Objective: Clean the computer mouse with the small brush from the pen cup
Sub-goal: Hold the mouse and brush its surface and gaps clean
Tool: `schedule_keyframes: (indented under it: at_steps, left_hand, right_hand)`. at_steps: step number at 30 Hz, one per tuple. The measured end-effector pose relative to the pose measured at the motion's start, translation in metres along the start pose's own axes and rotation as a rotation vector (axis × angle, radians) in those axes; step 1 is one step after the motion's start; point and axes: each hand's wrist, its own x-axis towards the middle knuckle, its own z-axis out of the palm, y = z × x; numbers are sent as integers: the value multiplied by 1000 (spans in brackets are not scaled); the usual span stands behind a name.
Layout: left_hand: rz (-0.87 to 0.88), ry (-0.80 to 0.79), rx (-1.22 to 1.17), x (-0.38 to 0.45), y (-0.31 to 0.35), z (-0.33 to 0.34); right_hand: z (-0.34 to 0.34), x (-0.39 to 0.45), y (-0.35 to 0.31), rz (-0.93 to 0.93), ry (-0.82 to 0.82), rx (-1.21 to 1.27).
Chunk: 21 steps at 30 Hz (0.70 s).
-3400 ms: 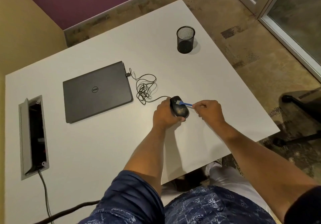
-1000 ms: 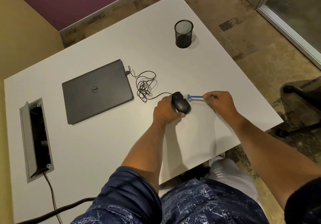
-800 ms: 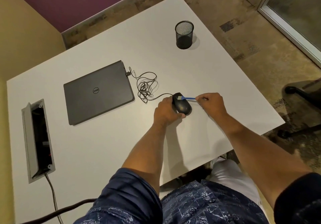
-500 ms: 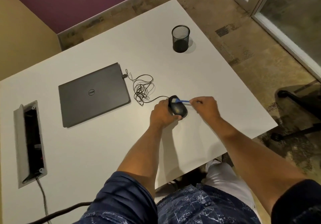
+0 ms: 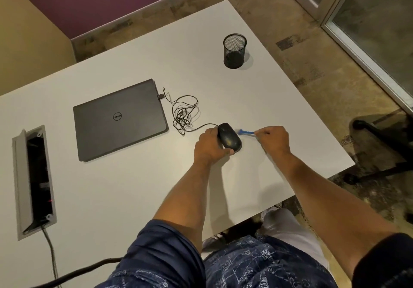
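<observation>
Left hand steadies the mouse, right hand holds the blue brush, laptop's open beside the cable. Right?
Not quite: in the head view the laptop is closed. The left hand steadies the mouse, the right hand holds the blue brush.

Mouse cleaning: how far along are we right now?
Done: the small blue brush is out of the mesh pen cup and in the right hand. In hand: the left hand steadies the mouse on the table; the bristle end sits just off the mouse's right side, apparently between strokes. Left: any further brushing; I cannot judge how clean it is.
</observation>
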Motion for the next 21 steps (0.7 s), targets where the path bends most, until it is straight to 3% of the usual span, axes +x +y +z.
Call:
schedule_keyframes:
  at_steps: [3, 6, 12, 21]
  left_hand:
    - [0, -11, 6, 1, -2, -1]
    - [4, -13, -3, 2, -2, -1]
    - [15, -16, -5, 3, -4, -3]
    - [19, -14, -21, 4, -7, -1]
  right_hand:
    - [-3, 0, 3, -6, 59, 78]
    - [1, -5, -12, -104, -24, 148]
    - [10, -5, -34, -288, -119, -32]
    - [7, 6, -32, -281, -143, -26]
